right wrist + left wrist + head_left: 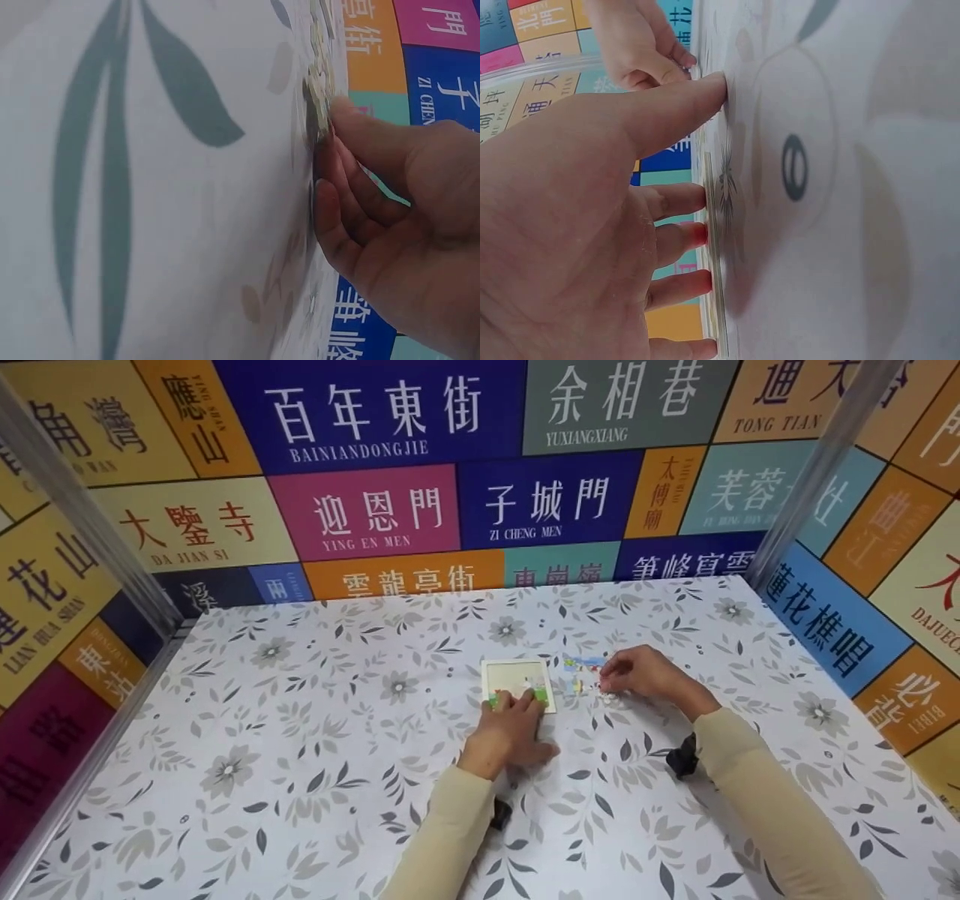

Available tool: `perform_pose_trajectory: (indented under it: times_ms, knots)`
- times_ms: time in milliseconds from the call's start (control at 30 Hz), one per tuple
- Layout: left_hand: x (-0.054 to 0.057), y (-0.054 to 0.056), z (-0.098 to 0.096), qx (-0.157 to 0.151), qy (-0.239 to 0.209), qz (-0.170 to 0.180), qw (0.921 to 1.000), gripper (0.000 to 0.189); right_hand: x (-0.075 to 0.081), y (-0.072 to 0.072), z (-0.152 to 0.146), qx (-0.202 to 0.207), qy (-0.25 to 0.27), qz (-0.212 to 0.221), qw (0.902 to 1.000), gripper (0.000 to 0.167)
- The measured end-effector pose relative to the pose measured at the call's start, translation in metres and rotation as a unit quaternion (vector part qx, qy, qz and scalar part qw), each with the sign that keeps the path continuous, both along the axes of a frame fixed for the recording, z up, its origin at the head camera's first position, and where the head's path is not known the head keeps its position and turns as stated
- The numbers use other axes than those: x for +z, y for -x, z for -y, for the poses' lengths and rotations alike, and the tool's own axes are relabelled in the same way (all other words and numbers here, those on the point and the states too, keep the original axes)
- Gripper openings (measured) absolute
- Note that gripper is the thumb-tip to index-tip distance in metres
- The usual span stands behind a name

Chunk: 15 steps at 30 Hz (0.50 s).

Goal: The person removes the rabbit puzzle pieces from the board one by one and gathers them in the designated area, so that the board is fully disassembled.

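Note:
A small white-rimmed puzzle tray (pixel 516 663) lies on the table, with green picture pieces (pixel 538 694) along its lower part. My left hand (pixel 510 731) rests its fingertips on the tray's near side; the left wrist view shows the fingers (pixel 679 244) pressed along the thin board, with the thumb apart from it on the tabletop. To the right of the tray lie loose colourful puzzle pieces (pixel 579 664), partly overlapping. Over them, my right hand (pixel 645 671) pinches a puzzle piece (pixel 318 101) between thumb and fingers. Its picture side cannot be made out.
The table (pixel 330 810) wears a white cover printed with grey leaves and flowers. Upright panels with coloured Chinese name signs (pixel 360 510) stand at the back and sides. Each wrist carries a black camera mount (pixel 682 757).

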State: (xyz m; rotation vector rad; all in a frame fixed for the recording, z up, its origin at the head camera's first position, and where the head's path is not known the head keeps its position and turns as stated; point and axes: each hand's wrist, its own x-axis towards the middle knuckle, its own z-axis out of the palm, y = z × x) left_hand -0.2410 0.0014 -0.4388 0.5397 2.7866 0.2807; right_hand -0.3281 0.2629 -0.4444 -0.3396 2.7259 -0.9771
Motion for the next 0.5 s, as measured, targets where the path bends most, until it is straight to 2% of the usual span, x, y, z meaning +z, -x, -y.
perform_pose_trajectory:
  times_ms: [200,500]
  knots:
    - [0.0019,-0.0019,0.0022,-0.003,-0.002,-0.003,1.0000,0.073,0.0010,-0.0025,-0.0021,0.020,0.008,0.004,0.9998,0.026]
    - [0.0003,-0.0018,0.0025,-0.007,0.002,-0.003,1.0000,0.075,0.0000,-0.0019,-0.0002,0.013,0.006,0.001,0.9999,0.023]
